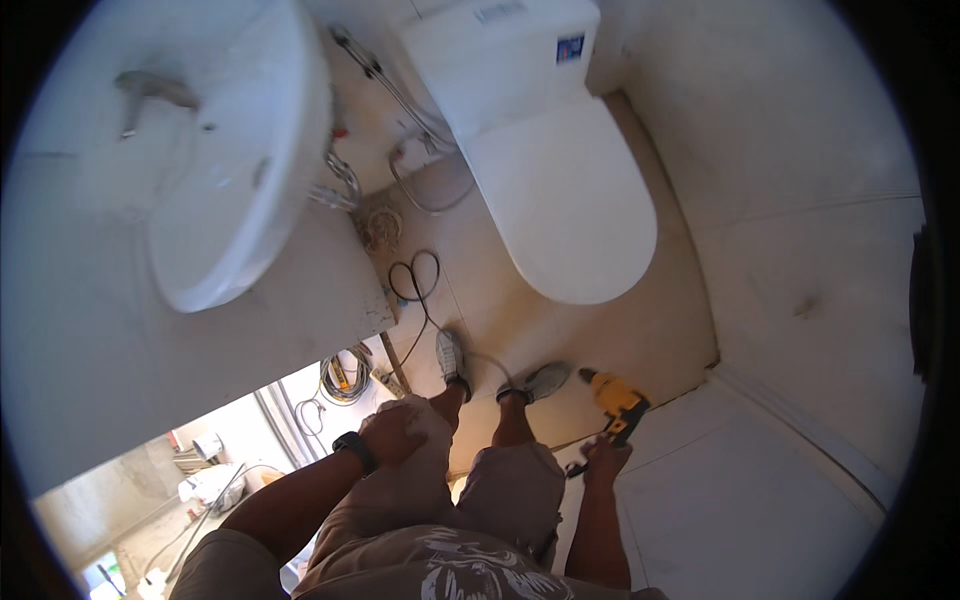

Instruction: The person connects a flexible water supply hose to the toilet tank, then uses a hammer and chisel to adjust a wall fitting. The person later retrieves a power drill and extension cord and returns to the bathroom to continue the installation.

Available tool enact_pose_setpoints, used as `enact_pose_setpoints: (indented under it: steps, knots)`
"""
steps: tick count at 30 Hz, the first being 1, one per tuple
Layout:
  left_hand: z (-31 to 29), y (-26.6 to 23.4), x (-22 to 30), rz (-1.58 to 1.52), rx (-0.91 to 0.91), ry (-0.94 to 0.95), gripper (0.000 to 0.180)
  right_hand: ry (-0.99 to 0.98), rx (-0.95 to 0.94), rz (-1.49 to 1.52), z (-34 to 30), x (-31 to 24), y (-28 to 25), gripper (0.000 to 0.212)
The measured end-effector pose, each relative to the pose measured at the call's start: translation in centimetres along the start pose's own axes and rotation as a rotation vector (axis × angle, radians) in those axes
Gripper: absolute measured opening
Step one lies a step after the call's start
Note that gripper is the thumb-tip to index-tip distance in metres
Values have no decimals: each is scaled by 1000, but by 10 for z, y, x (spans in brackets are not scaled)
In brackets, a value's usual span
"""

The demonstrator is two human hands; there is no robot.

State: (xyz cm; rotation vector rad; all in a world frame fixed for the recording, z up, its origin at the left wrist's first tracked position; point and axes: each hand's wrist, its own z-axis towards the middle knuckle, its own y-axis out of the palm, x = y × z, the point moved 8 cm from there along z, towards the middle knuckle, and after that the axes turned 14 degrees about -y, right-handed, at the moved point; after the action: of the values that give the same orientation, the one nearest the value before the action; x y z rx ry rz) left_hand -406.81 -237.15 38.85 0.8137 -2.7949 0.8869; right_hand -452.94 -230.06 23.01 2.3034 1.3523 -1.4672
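My right hand [606, 458] is wrapped round the handle of a yellow and black power drill [617, 399]. The drill points up and to the left, above the floor beside my right foot. A cord or strap end shows dark by the wrist. On my left thigh lies my left hand [393, 433], holding no tool; its fingers are only partly distinct against the shorts. A dark watch [355, 452] circles that wrist. Ahead of my feet stands a white toilet [565, 200] with its lid down.
At the left, a white washbasin [240, 230] with a metal tap [160, 92] juts from the wall. A black cable [428, 290] loops across the floor near my left shoe [450, 355]. A coiled cable [345, 378] lies by the doorway. Walls enclose the right side.
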Motion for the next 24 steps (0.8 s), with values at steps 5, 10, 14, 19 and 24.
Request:
enact_pose_setpoints:
  steps: [5, 10, 14, 19, 24]
  knots:
    - [-84, -39, 5, -242, 56, -5, 57, -580, -560, -514, -108, -142, 10, 51]
    - [-114, -51, -10, -374, 83, 166, 62, -1006, -934, -822, -221, -257, 46, 53]
    - [-125, -6, -50, -1368, -441, -202, 83, -1261, -1237, -908, -331, -324, 88, 51]
    - [-180, -13, -78, -1993, -574, 165, 84, -1412, -1640, -1034, -466, -330, 146, 49]
    - [-245, -18, -144, -2536, -357, 452, 69, -1681, -1967, -1052, -577, -300, 174, 45]
